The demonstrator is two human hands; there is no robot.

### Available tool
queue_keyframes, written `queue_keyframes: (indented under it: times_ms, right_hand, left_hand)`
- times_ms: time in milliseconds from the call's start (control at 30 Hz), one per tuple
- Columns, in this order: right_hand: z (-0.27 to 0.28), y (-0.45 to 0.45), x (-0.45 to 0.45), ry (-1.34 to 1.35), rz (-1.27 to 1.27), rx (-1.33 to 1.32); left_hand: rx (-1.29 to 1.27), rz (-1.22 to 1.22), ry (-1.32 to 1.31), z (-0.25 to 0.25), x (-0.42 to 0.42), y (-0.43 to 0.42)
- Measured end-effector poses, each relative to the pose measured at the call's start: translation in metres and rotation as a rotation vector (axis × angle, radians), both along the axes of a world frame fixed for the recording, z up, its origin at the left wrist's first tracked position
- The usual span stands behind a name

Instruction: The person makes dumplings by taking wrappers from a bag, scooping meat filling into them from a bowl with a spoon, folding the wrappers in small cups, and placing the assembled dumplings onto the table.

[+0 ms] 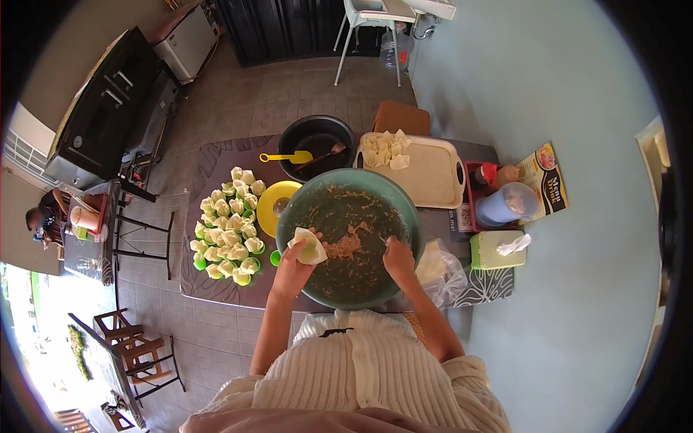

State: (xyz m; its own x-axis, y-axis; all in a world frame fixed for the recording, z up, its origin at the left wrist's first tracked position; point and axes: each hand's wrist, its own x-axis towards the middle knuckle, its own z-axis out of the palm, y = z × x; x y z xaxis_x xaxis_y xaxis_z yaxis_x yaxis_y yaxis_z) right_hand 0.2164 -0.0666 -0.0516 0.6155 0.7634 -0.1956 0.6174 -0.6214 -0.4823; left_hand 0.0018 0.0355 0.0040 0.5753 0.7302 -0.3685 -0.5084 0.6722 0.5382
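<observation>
My left hand holds a pale dumpling wrapper over the left rim of a large green basin. The wrapper looks greenish in its middle; I cannot tell whether a cup sits beneath it. Inside the basin lies a pinkish minced filling, with smears of it on the walls. Over the basin's right side, my right hand is closed round a thin utensil, mostly hidden by the fingers. To the left, several wrapper-lined green cups stand close together. A single green cup is beside the basin.
A yellow plate sits left of the basin. Behind are a black tub with a yellow scoop, and a tray bearing wrappers. At right stand a tissue box, plastic bag and pitcher.
</observation>
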Motion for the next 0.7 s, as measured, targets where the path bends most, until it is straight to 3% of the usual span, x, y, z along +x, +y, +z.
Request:
queue_keyframes:
  times_ms: [33, 100, 200, 333, 433, 500, 533, 700]
  right_hand:
    - [-0.011, 0.000, 0.002, 0.001, 0.000, -0.001]
    - [-0.036, 0.001, 0.009, 0.072, 0.042, 0.340]
    - [-0.021, 0.005, 0.013, 0.287, 0.036, 0.354]
    - [-0.029, 0.006, 0.015, 0.383, -0.038, 0.388]
    - [-0.030, 0.010, 0.013, 0.285, -0.016, 0.387]
    - [-0.013, 0.016, 0.010, 0.076, -0.096, 0.072]
    - [-0.018, 0.019, 0.012, 0.077, -0.092, 0.071]
    - [-0.039, 0.023, 0.018, 0.041, 0.254, 0.023]
  left_hand:
    - [0.019, 0.006, 0.027, -0.002, 0.000, -0.001]
    - [-0.017, -0.003, -0.002, 0.000, -0.002, 0.001]
    - [-0.038, -0.002, -0.013, 0.005, -0.004, 0.002]
    - [-0.030, -0.011, -0.006, 0.009, -0.007, 0.004]
    - [-0.027, -0.002, -0.022, 0.006, -0.010, 0.005]
    - [-0.016, 0.019, 0.003, 0.007, -0.012, 0.005]
    - [-0.005, 0.041, 0.025, 0.007, -0.013, 0.005]
    - [0.012, 0.039, 0.023, 0.005, -0.021, 0.005]
